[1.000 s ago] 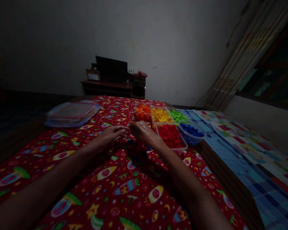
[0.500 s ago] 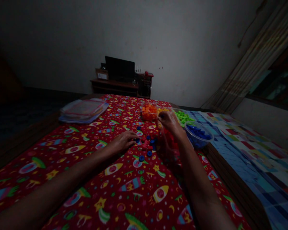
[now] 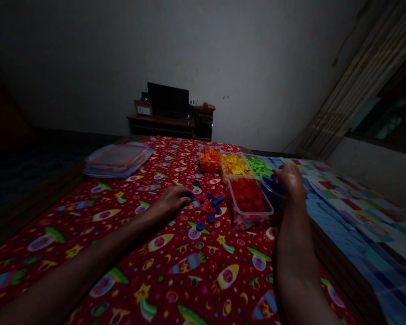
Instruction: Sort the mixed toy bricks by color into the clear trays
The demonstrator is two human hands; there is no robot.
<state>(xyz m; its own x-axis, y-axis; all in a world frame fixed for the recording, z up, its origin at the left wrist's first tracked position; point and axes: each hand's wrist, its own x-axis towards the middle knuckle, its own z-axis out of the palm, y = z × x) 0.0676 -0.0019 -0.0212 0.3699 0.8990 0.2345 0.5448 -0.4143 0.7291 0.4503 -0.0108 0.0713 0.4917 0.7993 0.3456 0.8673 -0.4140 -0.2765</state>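
My left hand (image 3: 172, 198) rests on the red patterned cloth, its fingertips closed on a small blue wheel (image 3: 191, 197). Beside it lies a loose group of toy pieces: red bricks (image 3: 205, 206), blue bricks (image 3: 218, 200) and more blue wheels (image 3: 200, 226). My right hand (image 3: 289, 177) hangs over the round clear tub (image 3: 268, 188) of blue pieces (image 3: 273, 182), fingers curled downward. Whatever its fingertips hold is too dark to make out. Left of that tub stands a clear box (image 3: 235, 212) of red bricks (image 3: 246, 194).
Behind are boxes of yellow pieces (image 3: 236, 164), orange pieces (image 3: 209, 156) and green pieces (image 3: 258, 166). Stacked clear lids (image 3: 117, 158) lie at the far left of the table. A bed with a checked cover (image 3: 352, 203) adjoins the right edge. A monitor (image 3: 168, 100) stands beyond.
My right hand has moved right, from above the red and yellow boxes to the blue tub. The left fingers have drawn in around the blue wheel, which shifted slightly left.
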